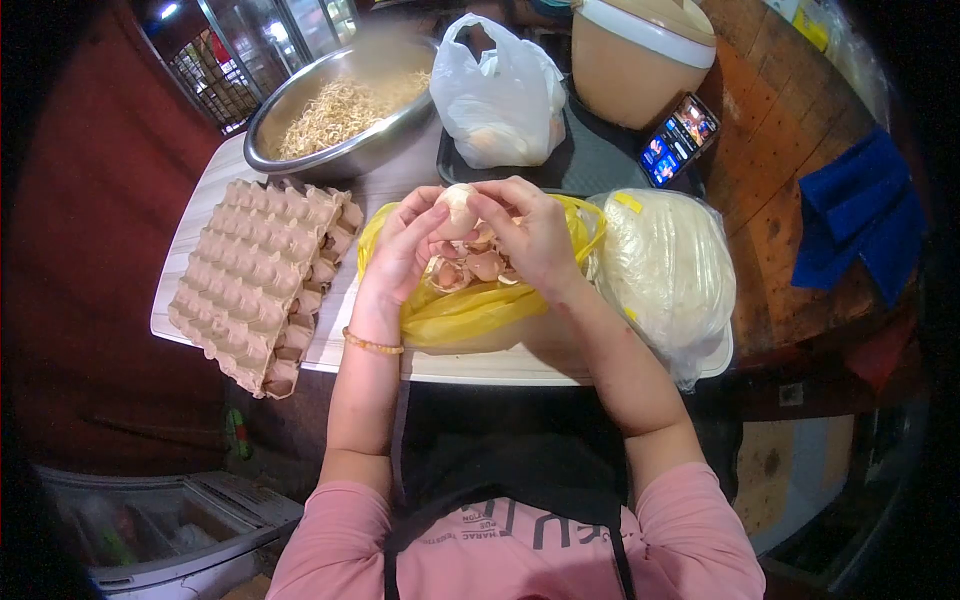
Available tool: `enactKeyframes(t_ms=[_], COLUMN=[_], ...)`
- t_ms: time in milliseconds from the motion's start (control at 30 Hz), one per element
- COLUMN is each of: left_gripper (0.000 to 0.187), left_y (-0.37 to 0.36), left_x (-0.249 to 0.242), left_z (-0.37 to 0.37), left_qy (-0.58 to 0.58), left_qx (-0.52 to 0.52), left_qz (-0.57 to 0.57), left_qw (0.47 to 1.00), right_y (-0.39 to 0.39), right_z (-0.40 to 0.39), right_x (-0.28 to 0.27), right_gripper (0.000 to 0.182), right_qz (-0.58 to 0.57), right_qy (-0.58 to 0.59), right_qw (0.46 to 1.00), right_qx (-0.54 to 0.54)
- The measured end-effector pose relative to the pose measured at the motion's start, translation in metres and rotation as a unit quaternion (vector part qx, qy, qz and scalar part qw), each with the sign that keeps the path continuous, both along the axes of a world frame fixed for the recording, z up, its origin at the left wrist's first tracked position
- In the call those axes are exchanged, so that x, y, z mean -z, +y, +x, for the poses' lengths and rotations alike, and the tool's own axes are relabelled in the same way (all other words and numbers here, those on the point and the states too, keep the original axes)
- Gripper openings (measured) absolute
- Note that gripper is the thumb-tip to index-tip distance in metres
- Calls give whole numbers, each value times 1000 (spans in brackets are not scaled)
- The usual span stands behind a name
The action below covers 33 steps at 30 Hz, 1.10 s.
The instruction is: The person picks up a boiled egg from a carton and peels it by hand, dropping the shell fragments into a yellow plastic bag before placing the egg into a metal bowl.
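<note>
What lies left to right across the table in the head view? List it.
Egg trays → left hand → egg, held by both hands → right hand → wrapped dough → blue cloth.

Both forearms rise from six o'clock toward the centre, elbows bent, pink sleeves pushed up. The left hand [405,245] and right hand [530,235] meet at twelve o'clock, fingers curled inward and fingertips pinched together. A thin bracelet circles the left wrist.
</note>
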<state>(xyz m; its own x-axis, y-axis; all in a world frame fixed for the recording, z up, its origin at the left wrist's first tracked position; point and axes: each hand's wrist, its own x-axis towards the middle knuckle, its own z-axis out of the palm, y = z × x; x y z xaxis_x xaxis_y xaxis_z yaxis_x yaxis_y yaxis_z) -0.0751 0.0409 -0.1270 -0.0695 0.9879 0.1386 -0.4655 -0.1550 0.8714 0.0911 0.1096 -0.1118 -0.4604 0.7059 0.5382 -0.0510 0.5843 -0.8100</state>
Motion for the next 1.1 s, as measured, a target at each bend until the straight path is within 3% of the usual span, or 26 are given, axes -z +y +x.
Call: enactKeyframes(t_ms=[200, 267, 367, 800, 1100], left_gripper=[27, 26, 25, 32, 37], left_y=[1, 1, 2, 1, 3], left_x=[0, 0, 2, -2, 3], left_z=[1, 4, 6, 5, -3], left_qy=[33, 67, 67, 113, 23], left_qx=[-9, -35, -39, -31, 1], left_qz=[-3, -19, -24, -34, -18], left_qw=[999, 997, 997, 993, 1000], right_y=[4, 4, 3, 10, 13], right_z=[-4, -7, -8, -9, -4], right_x=[9, 12, 12, 17, 13], right_gripper=[19, 12, 6, 8, 8], right_qz=[105, 261, 304, 306, 272], right_qy=[-5, -42, -73, -104, -101], right_qw=[994, 954, 934, 915, 931], right_qx=[42, 141, 172, 240, 223])
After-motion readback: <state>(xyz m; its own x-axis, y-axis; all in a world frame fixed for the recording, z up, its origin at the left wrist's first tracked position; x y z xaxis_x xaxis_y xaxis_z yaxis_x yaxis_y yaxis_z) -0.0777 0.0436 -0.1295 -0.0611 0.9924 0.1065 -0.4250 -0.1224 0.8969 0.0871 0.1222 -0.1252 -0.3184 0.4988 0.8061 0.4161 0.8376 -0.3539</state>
